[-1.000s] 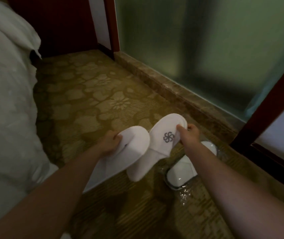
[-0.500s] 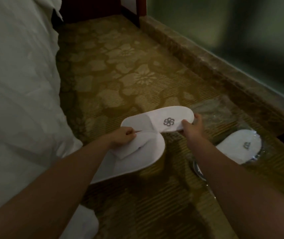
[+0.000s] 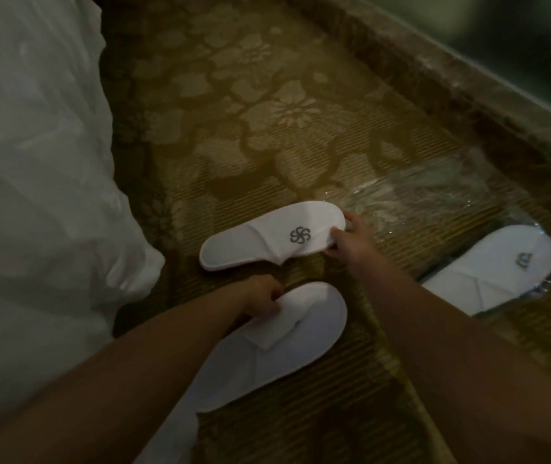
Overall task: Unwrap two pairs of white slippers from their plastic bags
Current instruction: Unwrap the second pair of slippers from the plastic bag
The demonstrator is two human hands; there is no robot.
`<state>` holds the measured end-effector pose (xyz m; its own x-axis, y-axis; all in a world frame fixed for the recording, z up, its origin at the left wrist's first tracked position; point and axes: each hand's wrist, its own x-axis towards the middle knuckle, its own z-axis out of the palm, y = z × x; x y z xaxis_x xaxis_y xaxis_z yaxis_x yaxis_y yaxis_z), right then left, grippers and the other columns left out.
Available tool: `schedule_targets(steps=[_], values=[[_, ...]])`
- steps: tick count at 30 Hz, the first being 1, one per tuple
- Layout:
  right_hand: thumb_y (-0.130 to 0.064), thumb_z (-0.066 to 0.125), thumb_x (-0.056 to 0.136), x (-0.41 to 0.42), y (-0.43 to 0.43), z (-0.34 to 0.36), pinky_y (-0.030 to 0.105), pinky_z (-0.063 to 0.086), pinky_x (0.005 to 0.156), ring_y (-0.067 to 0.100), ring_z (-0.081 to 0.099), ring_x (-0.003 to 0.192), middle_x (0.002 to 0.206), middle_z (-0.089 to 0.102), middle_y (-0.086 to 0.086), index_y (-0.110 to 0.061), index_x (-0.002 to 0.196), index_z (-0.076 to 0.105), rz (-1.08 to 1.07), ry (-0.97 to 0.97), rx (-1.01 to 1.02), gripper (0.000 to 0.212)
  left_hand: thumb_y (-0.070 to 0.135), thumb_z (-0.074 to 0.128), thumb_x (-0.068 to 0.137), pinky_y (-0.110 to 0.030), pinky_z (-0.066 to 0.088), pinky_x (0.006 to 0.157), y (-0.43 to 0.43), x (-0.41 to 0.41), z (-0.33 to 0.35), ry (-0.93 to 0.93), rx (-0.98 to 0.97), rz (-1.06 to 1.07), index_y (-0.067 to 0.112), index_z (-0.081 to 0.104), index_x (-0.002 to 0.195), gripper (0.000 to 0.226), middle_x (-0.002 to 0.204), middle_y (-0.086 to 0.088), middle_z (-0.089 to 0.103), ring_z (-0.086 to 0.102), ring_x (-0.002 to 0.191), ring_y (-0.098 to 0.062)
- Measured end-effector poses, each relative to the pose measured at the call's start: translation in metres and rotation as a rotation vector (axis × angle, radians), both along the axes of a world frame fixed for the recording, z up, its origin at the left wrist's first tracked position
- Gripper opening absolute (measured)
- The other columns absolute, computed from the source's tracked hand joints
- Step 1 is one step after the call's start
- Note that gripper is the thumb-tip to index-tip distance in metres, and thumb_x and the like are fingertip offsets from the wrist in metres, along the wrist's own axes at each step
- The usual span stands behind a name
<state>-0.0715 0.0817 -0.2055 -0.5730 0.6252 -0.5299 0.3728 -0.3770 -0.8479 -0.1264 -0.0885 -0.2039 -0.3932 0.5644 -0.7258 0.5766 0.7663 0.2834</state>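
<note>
A white slipper with a grey flower logo [image 3: 267,241] lies flat on the carpet, and my right hand [image 3: 349,241] pinches its toe end. A second white slipper [image 3: 287,343] lies nearer to me, its strap side held by my left hand [image 3: 262,296]. To the right, another pair of white slippers in a clear plastic bag [image 3: 498,269] rests on the carpet. An empty crumpled clear plastic bag [image 3: 411,195] lies just beyond my right hand.
White bedding [image 3: 33,195] fills the left side and reaches the floor. The patterned gold carpet [image 3: 267,112] runs ahead. A brown stone ledge [image 3: 435,72] borders it along the right, below a greenish glass wall.
Both hands have lowered the two slippers from mid-air down onto the carpet and moved them apart. The camera has tilted further down towards the floor.
</note>
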Motion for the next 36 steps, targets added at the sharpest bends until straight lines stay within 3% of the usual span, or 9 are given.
schedule_targets(steps=[4,8,13,16,21,27,30,33,36], values=[[0.006,0.044,0.091,-0.003,-0.010,-0.008,0.041,0.055,0.072,0.031,0.050,0.107,0.135,0.045,0.017,-0.013,0.136,0.044,0.059,0.006,-0.051,0.049,0.036,0.062,0.085,-0.033,0.046,0.086,-0.007,-0.006,-0.008,0.052,-0.037,0.092,0.004,0.061,0.113,0.043,0.121,-0.014,0.061,0.059,0.111,-0.028],[0.006,0.046,0.091,-0.009,-0.018,-0.011,0.038,0.054,0.073,0.031,0.052,0.107,0.136,0.046,0.019,-0.012,0.136,0.046,0.086,-0.019,-0.062,0.048,0.035,0.062,0.086,-0.030,0.045,0.077,-0.013,-0.008,-0.014,0.040,-0.029,0.048,0.005,0.062,0.094,0.031,0.113,-0.015,0.065,0.062,0.104,-0.027],[0.010,0.046,0.089,-0.012,-0.023,-0.019,0.030,0.051,0.061,0.020,0.055,0.075,0.117,0.059,0.020,-0.008,0.136,0.049,0.282,-0.106,0.192,0.051,0.025,0.060,0.088,-0.035,0.048,0.094,-0.017,-0.006,-0.016,0.010,0.051,0.008,0.008,0.060,0.118,0.035,0.124,-0.011,0.060,0.057,0.112,-0.025],[0.005,0.048,0.086,-0.013,-0.025,-0.026,0.046,0.053,0.089,0.031,0.061,0.096,0.122,0.063,0.020,-0.008,0.133,0.053,0.389,-0.156,0.353,0.049,0.021,0.057,0.088,-0.035,0.047,0.096,-0.015,-0.003,-0.014,0.021,0.089,-0.031,0.009,0.059,0.119,0.033,0.125,-0.010,0.059,0.056,0.113,-0.025],[-0.005,0.051,0.088,-0.012,-0.022,-0.030,0.043,0.042,0.105,0.033,0.051,0.125,0.137,0.054,0.017,-0.005,0.137,0.048,0.560,-0.258,0.456,0.049,0.019,0.057,0.087,-0.039,0.047,0.097,-0.012,-0.005,-0.014,0.037,0.104,-0.065,0.014,0.061,0.115,0.029,0.126,-0.008,0.058,0.056,0.113,-0.024],[-0.008,0.046,0.093,0.008,-0.008,-0.006,0.038,0.046,0.096,0.033,0.059,0.109,0.124,0.061,0.019,-0.003,0.132,0.051,0.455,-0.258,0.523,0.040,0.017,0.055,0.087,-0.032,0.046,0.086,0.001,0.001,-0.007,0.172,0.048,-0.140,0.012,0.062,0.111,0.025,0.121,-0.009,0.060,0.058,0.109,-0.025],[-0.010,0.042,0.096,0.020,0.006,0.000,0.046,0.050,0.093,0.026,0.058,0.088,0.096,0.063,0.017,0.000,0.115,0.063,0.361,-0.196,0.566,0.030,0.024,0.052,0.091,-0.035,0.046,0.089,0.012,0.006,0.003,0.242,0.117,-0.127,0.011,0.062,0.109,0.024,0.118,-0.010,0.062,0.059,0.107,-0.027],[-0.013,0.042,0.096,0.033,0.022,0.010,0.051,0.052,0.086,0.034,0.063,0.085,0.086,0.065,0.022,0.002,0.102,0.066,0.286,-0.167,0.595,0.029,0.029,0.050,0.091,-0.034,0.047,0.083,0.031,0.015,0.017,0.289,0.221,-0.093,0.011,0.068,0.103,0.028,0.105,-0.010,0.067,0.062,0.098,-0.028],[-0.013,0.043,0.096,0.046,0.035,0.025,0.049,0.053,0.084,0.037,0.065,0.088,0.082,0.063,0.017,0.001,0.102,0.065,0.246,-0.153,0.601,0.027,0.023,0.050,0.089,-0.032,0.047,0.070,0.056,0.020,0.025,0.265,0.294,-0.079,0.010,0.064,0.082,0.020,0.087,-0.009,0.067,0.062,0.082,-0.025]])
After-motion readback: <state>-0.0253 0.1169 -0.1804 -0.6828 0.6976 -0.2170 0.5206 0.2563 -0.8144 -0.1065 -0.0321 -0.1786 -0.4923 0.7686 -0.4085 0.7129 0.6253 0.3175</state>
